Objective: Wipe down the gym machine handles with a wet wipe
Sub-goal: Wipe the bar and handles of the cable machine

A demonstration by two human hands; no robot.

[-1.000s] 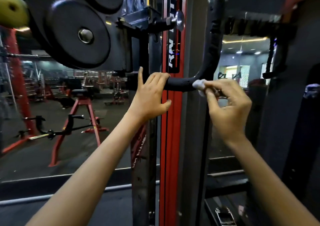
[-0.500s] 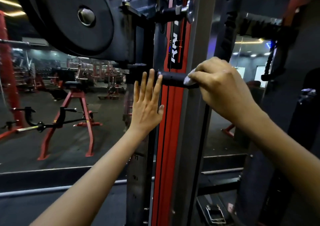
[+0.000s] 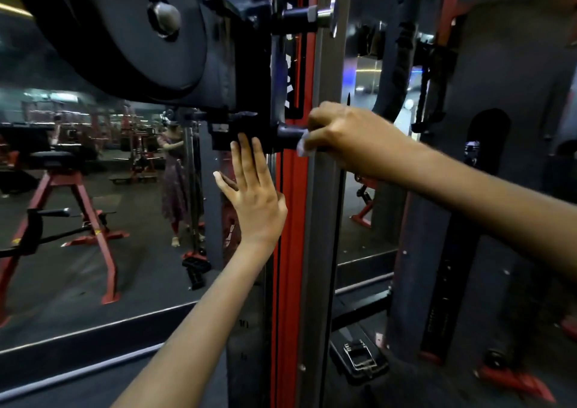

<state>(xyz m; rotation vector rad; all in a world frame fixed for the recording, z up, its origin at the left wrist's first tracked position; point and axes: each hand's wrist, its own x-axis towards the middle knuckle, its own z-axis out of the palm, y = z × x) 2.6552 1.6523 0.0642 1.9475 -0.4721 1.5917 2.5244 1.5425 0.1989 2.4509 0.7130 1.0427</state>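
Your left hand is raised at about 12 o'clock from your elbow, palm facing away from you, fingers straight and close together pointing up toward 12 o'clock, thumb spread out toward 10 o'clock. Your left forearm rises from 7 o'clock at the bottom edge, bare, wrist straight. Your right hand sits higher, at about 1 o'clock from the left hand, its back turned up, fingers curled down and forward in a closed grip. Your right forearm comes in from 4 o'clock at the right edge, bare, sloping up toward 10 o'clock, wrist slightly bent down. The two hands are near each other but apart.
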